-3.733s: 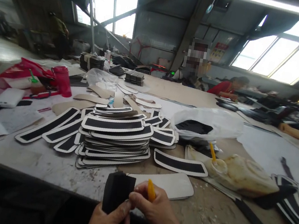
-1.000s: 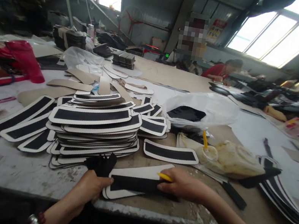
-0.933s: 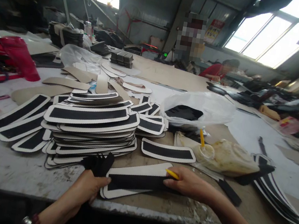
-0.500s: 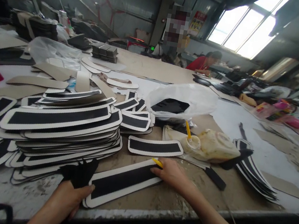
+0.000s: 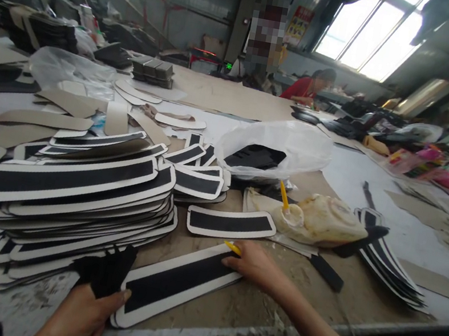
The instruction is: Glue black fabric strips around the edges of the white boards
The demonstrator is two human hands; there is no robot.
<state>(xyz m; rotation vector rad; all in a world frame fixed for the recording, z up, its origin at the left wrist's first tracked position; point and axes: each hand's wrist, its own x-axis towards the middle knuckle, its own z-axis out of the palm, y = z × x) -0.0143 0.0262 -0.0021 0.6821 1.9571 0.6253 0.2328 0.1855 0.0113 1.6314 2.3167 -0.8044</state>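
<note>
A long black panel with a cream border (image 5: pixel 180 282) lies slanted at the table's front edge, with another layer showing beneath it. My left hand (image 5: pixel 89 306) is closed around a bundle of black strips (image 5: pixel 109 268), its thumb pressing the panel's near left end. My right hand (image 5: pixel 253 266) is closed with a yellow pointed stick (image 5: pixel 232 247) between its fingers, and its fingertips rest on the panel's far right end. Just behind lies a shorter bordered panel (image 5: pixel 232 223). To the left is a tall pile of similar panels (image 5: pixel 75 179).
A stained plastic container (image 5: pixel 330 221) and an opening with a second yellow stick (image 5: pixel 284 195) stand behind my right hand. A clear bag (image 5: pixel 298 146) holds black pieces. More panels (image 5: pixel 392 267) are fanned at right. A person in red (image 5: pixel 301 90) sits at the back.
The view has shifted slightly, so the near panel and my left hand appear lower and further left. Both hands keep their holds.
</note>
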